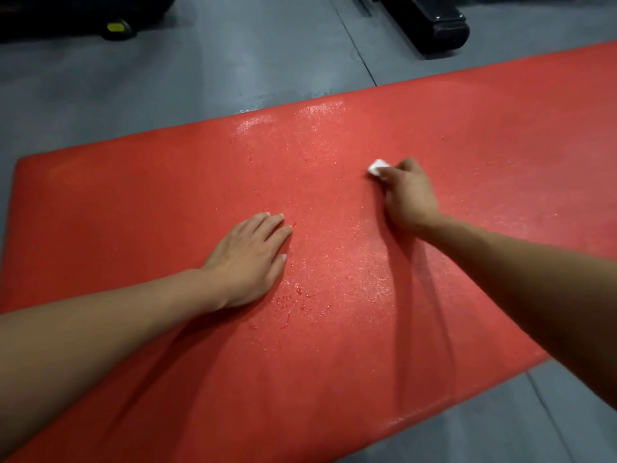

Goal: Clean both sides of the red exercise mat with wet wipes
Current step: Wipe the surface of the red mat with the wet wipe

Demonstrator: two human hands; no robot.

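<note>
Grey floor (100, 95) of smooth sheeting runs under everything, and on it lies the big red foam exercise mat (140, 202), flat, stretching slantwise from the near left up to the far right. On its left part the person's left hand (248, 259) rests palm down, fingers straight and close together, pressed flat on the mat and holding nothing. Just right of that hand the surface shines with wet streaks and small drops (334, 255), and the sheen carries on up the middle to the mat's far edge. Further right and farther away, the right hand (405, 195) is curled around a small folded white wet wipe (377, 167), whose corner pokes out past the fingers and touches the mat. The two hands are well apart. Beyond the mat's far edge, at the top left, sits some black equipment with a yellow part (117, 27), and at the top right a black glossy base of a machine (430, 21), both standing on the floor.
</note>
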